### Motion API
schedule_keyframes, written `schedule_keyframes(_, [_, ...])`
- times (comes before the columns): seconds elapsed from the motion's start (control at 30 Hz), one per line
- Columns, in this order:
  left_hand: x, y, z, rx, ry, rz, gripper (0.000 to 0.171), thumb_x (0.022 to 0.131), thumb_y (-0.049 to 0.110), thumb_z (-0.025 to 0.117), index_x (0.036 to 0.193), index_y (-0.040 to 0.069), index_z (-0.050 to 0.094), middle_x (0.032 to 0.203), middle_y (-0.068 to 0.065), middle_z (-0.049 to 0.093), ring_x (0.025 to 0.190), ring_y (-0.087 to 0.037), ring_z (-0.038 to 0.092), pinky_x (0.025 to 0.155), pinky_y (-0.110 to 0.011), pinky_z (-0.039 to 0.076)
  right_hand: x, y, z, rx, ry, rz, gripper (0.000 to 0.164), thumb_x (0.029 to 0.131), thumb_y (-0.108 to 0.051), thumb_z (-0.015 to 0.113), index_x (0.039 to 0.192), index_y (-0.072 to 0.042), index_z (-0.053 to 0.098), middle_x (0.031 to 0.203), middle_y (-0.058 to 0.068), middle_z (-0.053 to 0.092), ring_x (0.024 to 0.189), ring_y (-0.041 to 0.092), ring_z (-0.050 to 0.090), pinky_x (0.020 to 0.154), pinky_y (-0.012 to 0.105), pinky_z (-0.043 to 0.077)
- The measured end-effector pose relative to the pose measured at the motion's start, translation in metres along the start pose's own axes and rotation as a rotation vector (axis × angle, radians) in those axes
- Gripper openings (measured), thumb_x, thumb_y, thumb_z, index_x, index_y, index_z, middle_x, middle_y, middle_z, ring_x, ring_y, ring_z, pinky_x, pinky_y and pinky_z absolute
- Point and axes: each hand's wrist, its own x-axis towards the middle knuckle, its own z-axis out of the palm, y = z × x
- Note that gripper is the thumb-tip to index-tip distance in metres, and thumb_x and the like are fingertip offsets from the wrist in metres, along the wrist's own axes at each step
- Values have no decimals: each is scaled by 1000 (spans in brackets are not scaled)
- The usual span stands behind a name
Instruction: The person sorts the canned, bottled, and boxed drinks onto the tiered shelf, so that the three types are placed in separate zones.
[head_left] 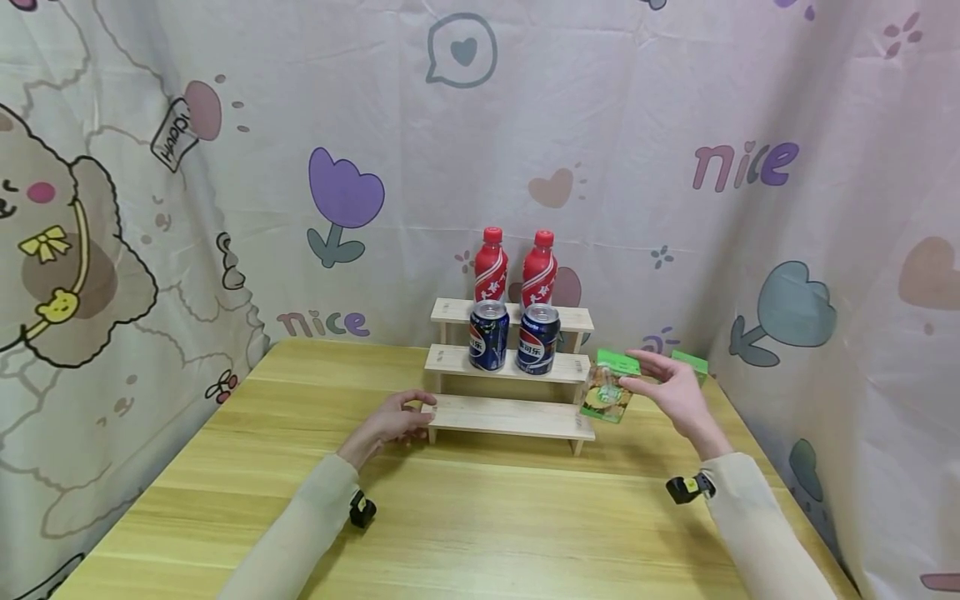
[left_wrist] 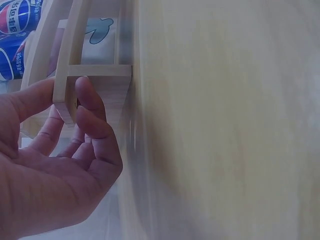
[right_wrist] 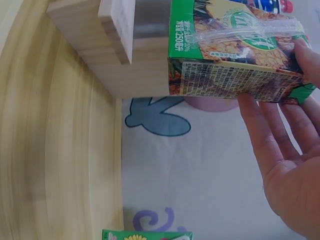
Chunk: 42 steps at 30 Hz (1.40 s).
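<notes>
A three-tier wooden stand (head_left: 510, 417) is on the table, and my left hand (head_left: 393, 419) pinches the left end of its lowest shelf. The left wrist view shows thumb and fingers of the left hand (left_wrist: 70, 165) around that board end (left_wrist: 64, 100). My right hand (head_left: 675, 398) holds a green juice carton (head_left: 609, 387) with pineapple pictures beside the stand's right end. In the right wrist view the carton (right_wrist: 240, 45) is between thumb and fingers of the right hand (right_wrist: 295, 165), with a straw in clear wrap along its face.
Two red bottles (head_left: 491, 267) stand on the top shelf, two blue Pepsi cans (head_left: 537, 340) on the middle one. Behind my right hand is another green carton (head_left: 690, 365). A printed curtain (head_left: 637, 100) hangs behind the wooden table (head_left: 510, 533).
</notes>
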Motion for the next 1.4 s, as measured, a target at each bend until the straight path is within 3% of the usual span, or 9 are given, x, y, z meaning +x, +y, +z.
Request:
schedule_keyframes(0.13, [0,0,0,2,-4,5,33,93,14,66,125,10,57,85,-8,65,70,-20,64,55,-28,46,0,-2,6,10,-22,-7,62,86,-30,77,138,-6,55,142,18,53,129,29,48,89,17,47])
schedule_keyframes(0.23, [0,0,0,1,1,7,34,92,14,66,125,10,58,85,-8,65,70,-20,63,54,-28,46,0,-4,11,16,-38,-8,61,86,-29,77,138,-6,55,143,18,52,131,32,47,97,31,48])
schedule_keyframes(0.37, [0,1,1,2,11,-2,33,92,13,66,124,11,58,85,-9,65,69,-20,63,54,-28,46,0,-5,21,28,-43,-5,63,84,-28,78,138,-5,55,143,17,53,133,34,47,100,37,46])
schedule_keyframes(0.53, [0,2,2,1,10,-9,32,92,12,65,124,11,59,85,-9,65,70,-20,63,56,-28,47,2,-5,33,41,-30,-1,64,83,-27,80,137,-5,55,139,18,56,130,34,50,98,34,48])
schedule_keyframes(0.67, [0,0,2,6,5,0,33,92,12,65,124,10,57,85,-9,65,70,-21,63,56,-29,47,3,-4,42,77,-7,0,63,82,-24,81,136,-4,56,136,19,58,126,32,55,89,20,50])
schedule_keyframes(0.77, [0,0,2,5,9,0,33,92,12,65,124,10,57,84,-9,64,70,-22,63,56,-29,47,5,-4,49,123,9,4,64,80,-21,82,135,-3,56,135,20,58,119,22,59,86,16,50])
schedule_keyframes(0.97, [1,1,3,6,20,1,32,92,13,66,124,11,58,85,-9,65,70,-21,64,54,-28,46,6,-5,61,192,10,12,63,79,-14,82,135,-2,56,134,23,58,105,3,63,86,18,52])
schedule_keyframes(1.4, [2,0,1,12,4,5,33,92,14,66,124,9,57,83,-9,65,68,-20,64,52,-27,45,8,-16,88,233,-26,28,61,78,-11,83,134,-5,59,132,19,61,119,26,61,88,22,53])
